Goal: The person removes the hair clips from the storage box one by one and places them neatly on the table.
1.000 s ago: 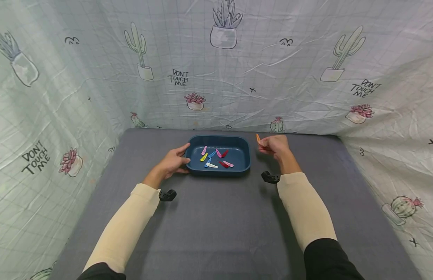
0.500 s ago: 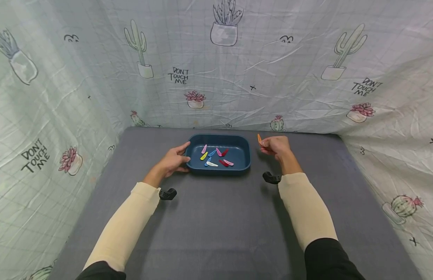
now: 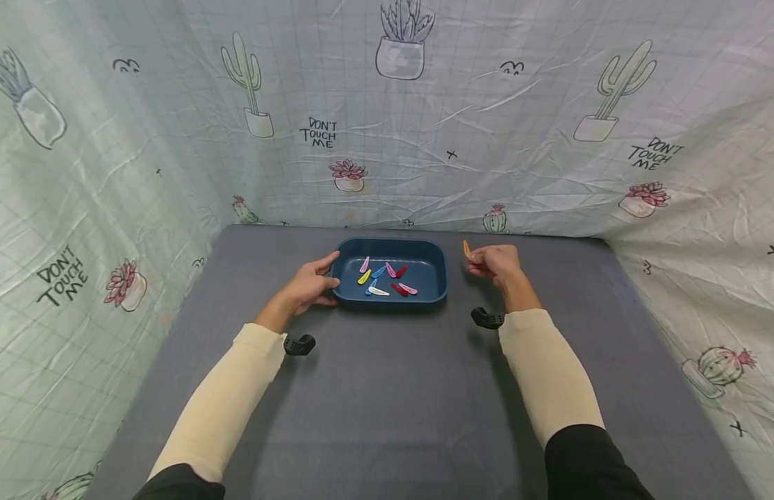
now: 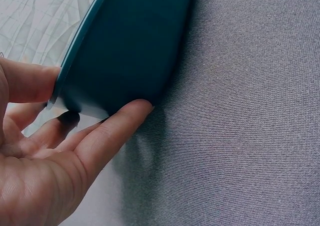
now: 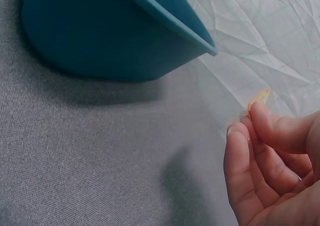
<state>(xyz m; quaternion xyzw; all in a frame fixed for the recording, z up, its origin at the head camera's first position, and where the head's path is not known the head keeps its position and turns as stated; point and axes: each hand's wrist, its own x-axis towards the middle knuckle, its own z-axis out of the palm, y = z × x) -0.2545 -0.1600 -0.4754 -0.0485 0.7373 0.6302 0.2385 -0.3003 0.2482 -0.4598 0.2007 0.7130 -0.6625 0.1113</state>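
While left grip [image 3: 308,285] holds blue tray [image 3: 428,267], right grip [image 3: 496,262] pinching orange clip [image 3: 466,248], just beside it

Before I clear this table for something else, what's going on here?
A person's left hand touches the left end of a tray standing on the table. Their right hand pinches an orange clip between its fingers, off to the tray's right. The other clips, in pink, blue, red, yellow and white, lie inside the tray.
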